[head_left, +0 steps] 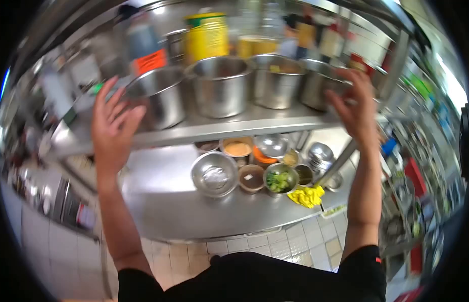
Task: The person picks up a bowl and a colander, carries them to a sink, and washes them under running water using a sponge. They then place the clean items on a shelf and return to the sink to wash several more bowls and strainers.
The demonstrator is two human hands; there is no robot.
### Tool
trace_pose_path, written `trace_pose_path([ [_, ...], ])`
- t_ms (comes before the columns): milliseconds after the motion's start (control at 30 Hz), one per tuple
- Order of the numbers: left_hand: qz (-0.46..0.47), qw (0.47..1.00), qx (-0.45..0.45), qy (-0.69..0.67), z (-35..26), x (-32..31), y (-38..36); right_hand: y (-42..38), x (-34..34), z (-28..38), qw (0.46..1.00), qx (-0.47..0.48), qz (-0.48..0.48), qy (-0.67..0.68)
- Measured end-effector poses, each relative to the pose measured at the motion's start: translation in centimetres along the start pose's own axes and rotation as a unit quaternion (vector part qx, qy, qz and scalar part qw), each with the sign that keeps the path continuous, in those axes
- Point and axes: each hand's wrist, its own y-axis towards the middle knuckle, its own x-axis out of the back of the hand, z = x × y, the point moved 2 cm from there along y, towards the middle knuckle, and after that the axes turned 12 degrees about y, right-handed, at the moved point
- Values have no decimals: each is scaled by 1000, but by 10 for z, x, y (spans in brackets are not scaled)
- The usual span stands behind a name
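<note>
A row of steel pots stands on the raised metal shelf [214, 130] in front of me. My left hand [113, 118] is raised with its fingers apart, beside the leftmost pot [165, 98]; its thumb overlaps that pot's side in this view. At the other end, my right hand [356, 103] has thumb and fingers spread and overlaps the rim of the rightmost pot [313, 88]. Between them are two more pots, a wide one [220, 93] and another [277, 88] with something yellowish inside. Neither hand shows anything in its grasp.
Below the shelf, a steel counter [174, 214] bears a steel bowl [214, 174], a bowl of greens [280, 180], a brown-filled container [251, 178] and a yellow cloth [307, 196]. A yellow tin [210, 35] and several bottles stand behind the pots. Racks of utensils line the right side.
</note>
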Motion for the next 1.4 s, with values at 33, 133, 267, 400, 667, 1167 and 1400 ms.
trace_pose_path([
  [33,-34,999,-7,17,-2,4,-7,-4,-1,5,999,17,-41,19],
  [133,-114,989,-70,60,-1,30,-39,-30,-1,-5,979,9,-155,133],
  [267,-159,969,-103,158,24,80,-97,-103,-10,-14,909,73,-286,294],
  [400,-158,975,49,147,54,155,-128,-149,-80,35,839,18,-160,520],
  [667,-218,934,269,85,198,327,-158,-236,-217,144,816,-284,177,472],
  [1167,-86,975,205,26,436,323,-117,-254,-452,399,712,-322,400,479],
  [1400,1,968,244,54,398,369,-155,-204,-573,484,686,-159,375,603],
])
